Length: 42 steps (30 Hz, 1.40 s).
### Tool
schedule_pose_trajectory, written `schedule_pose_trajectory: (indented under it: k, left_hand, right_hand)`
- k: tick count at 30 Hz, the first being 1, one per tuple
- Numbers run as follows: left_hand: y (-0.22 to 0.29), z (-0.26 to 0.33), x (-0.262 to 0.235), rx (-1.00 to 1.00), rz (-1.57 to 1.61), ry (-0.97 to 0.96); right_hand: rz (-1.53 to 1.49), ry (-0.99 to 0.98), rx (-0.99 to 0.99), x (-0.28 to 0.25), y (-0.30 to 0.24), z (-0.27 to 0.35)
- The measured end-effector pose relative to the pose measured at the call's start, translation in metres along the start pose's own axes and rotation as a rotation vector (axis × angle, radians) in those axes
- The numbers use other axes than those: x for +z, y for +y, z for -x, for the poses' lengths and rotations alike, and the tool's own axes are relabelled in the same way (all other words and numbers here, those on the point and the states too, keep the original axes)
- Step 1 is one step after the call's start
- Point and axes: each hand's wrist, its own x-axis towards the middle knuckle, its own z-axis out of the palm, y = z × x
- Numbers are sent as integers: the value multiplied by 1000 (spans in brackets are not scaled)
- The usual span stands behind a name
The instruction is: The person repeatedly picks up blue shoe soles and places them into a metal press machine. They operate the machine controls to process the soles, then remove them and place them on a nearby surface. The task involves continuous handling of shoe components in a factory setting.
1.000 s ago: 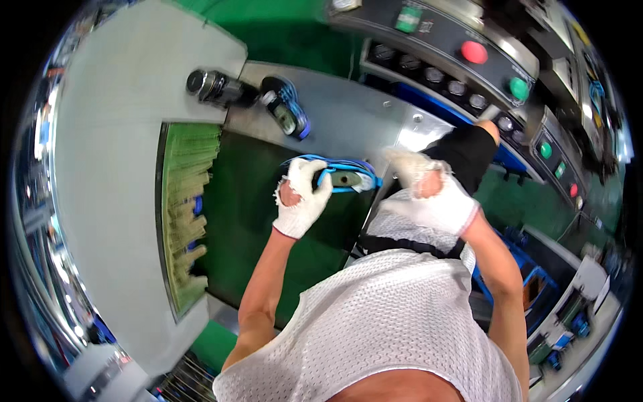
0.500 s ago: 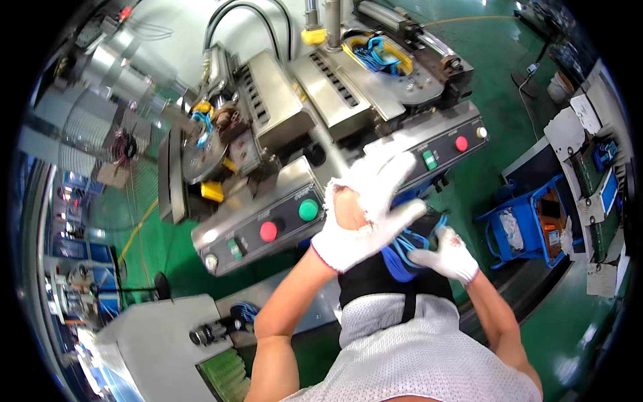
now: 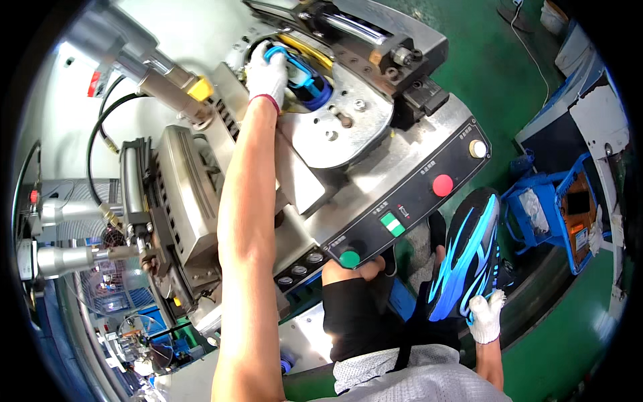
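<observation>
My left hand [image 3: 266,75], in a white knit glove, reaches far forward into the machine. Its fingers are closed at the bright blue edge of a black and blue shoe [image 3: 305,79], which sits in the recess of a metal plate [image 3: 335,124]. The glove covers part of that shoe. Low on the right, my right hand [image 3: 485,316], also gloved, grips a second black shoe [image 3: 465,258] with blue streaks by its lower end. That shoe is held up beside the control panel, and some of the gripping fingers are hidden behind it.
The control panel [image 3: 412,201] with red, green and white buttons slants across the machine's front. A cylinder [image 3: 355,30] lies behind the plate; a yellow-tipped metal rod [image 3: 194,90] stands left. A blue cart [image 3: 542,208] holding boxes is at the right.
My view has shifted toward the machine's right-hand station. The left hand has gone from spread in front of the panel to the shoe in the machine. My right hand's shoe has come up to the right.
</observation>
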Motion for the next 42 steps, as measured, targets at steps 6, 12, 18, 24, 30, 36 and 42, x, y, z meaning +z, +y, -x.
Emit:
schedule_pose_trajectory:
  k: [6,12,18,24,30,36,42]
  left_hand:
    - [-1,-4,6,136,166,238]
    - [74,88,-94,338,513,356]
    - [50,270,-178,674,622,116]
    - [-37,447,-228,201,742,-560]
    - [-82,517,-243,39,536,-606]
    - [-104,538,-234,13,535,-562]
    - [-99,537,-229,53,556,-586]
  right_hand:
    - [-120,84,-14,-1,-20,-2]
    - [67,93,-378,33,-53,-18]
    - [211,60,-684,117,-179,-65]
    - [832,-224,-817,325,-363,-115]
    - [1574,12,-1053,469,-356,-246]
    - [1729,-61,-912,493,-334,-237]
    - [1375,-1,-1286,438,-309,-130]
